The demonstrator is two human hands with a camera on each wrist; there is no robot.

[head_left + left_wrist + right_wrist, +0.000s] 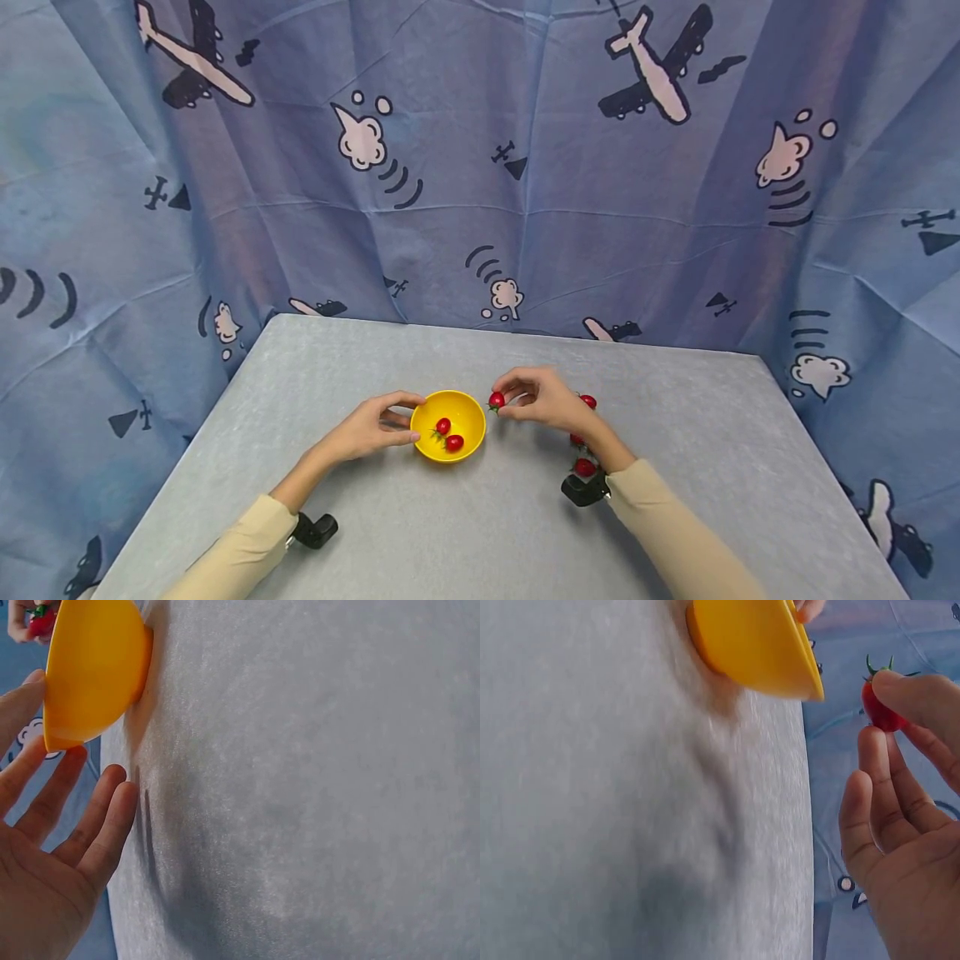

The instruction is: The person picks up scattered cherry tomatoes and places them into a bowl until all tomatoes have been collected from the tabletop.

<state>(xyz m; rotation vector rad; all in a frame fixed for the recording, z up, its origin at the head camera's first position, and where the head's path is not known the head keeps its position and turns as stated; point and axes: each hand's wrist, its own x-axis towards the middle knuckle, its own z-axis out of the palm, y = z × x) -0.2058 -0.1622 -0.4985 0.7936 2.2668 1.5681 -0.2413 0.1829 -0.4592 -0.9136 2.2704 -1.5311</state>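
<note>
A yellow bowl (pixel 450 454) stands on the table with two red cherry tomatoes, the upper tomato (pixel 443 426) and the lower tomato (pixel 454 443), lying inside. My left hand (pixel 372 427) touches its left rim, thumb and fingertips spread along the edge; the left wrist view shows those fingers (pixel 56 791) nearly straight. Just right of the bowl, my right hand (pixel 543 400) pinches another cherry tomato (pixel 880 705) between thumb and fingertips, held above the table with its green stalk showing.
More cherry tomatoes lie by my right forearm: a far tomato (pixel 588 402), a partly hidden tomato (pixel 576 439) and a near tomato (pixel 584 467). The grey table (pixel 450 533) ends at a blue curtain (pixel 450 183) printed with planes. Both wrists carry black cameras.
</note>
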